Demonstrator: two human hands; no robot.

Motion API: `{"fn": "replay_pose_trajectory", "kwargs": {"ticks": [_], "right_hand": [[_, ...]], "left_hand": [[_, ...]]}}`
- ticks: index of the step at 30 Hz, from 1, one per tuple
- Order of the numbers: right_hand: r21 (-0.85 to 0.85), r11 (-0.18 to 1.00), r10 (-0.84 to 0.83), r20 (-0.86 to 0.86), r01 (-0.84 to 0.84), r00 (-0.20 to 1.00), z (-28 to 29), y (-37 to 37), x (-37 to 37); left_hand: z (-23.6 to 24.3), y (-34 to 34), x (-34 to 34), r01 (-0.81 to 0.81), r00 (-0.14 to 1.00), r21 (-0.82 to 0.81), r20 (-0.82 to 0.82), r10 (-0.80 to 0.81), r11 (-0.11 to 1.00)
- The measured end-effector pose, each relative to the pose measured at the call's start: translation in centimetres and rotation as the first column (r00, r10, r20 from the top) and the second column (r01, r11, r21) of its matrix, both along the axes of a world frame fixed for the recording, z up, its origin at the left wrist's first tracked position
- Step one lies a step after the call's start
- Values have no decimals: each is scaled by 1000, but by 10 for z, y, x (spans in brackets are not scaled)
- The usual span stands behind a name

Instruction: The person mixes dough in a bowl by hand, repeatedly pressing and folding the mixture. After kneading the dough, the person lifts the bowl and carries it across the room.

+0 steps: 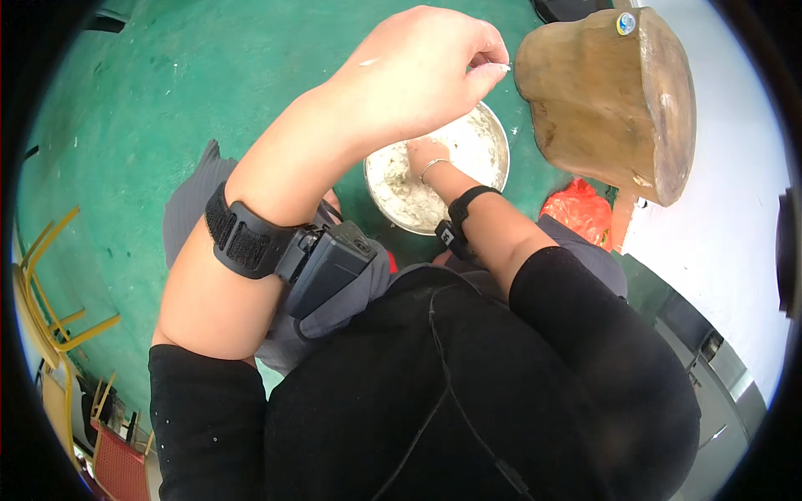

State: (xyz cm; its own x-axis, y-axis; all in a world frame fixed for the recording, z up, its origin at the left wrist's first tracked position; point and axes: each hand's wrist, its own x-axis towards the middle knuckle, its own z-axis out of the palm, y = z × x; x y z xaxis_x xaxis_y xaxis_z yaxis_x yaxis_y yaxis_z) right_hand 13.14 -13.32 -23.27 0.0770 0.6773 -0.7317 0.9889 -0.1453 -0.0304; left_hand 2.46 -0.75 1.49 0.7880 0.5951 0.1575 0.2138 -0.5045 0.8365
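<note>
A round metal bowl (505, 144) stands on the green floor between my knees, holding a pale, lumpy, flour-like mixture (474, 140). My right hand (426, 154) reaches down into this mixture near the bowl's middle, and its fingers are hidden there. Raised above the far left side of the bowl, my left hand (439, 63) has its fingers curled together in a pinch. White residue clings to its fingertips and the back of the hand; whether anything is held between them does not show. My left forearm covers part of the bowl's left rim.
Right of the bowl is a big brown wooden stump (585, 96) with a small round lid-like item (626, 23) on it. A red plastic bag (581, 212) lies below the stump, near the white wall (727, 167). Yellow-framed chairs (63, 313) stand at far left.
</note>
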Motion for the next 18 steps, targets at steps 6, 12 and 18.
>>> {"fn": "replay_pose_trajectory", "kwargs": {"ticks": [6,12,18], "right_hand": [[106,994,-37,22,35,999,-11,14,2],[197,977,-96,43,86,994,-1,24,11],[265,960,-92,15,85,996,31,-1,20]], "left_hand": [[1,7,-3,-44,999,-117,-20,42,992],[10,4,-5,-51,999,18,9,51,999],[24,-9,-11,-12,993,-32,117,15,999]]}}
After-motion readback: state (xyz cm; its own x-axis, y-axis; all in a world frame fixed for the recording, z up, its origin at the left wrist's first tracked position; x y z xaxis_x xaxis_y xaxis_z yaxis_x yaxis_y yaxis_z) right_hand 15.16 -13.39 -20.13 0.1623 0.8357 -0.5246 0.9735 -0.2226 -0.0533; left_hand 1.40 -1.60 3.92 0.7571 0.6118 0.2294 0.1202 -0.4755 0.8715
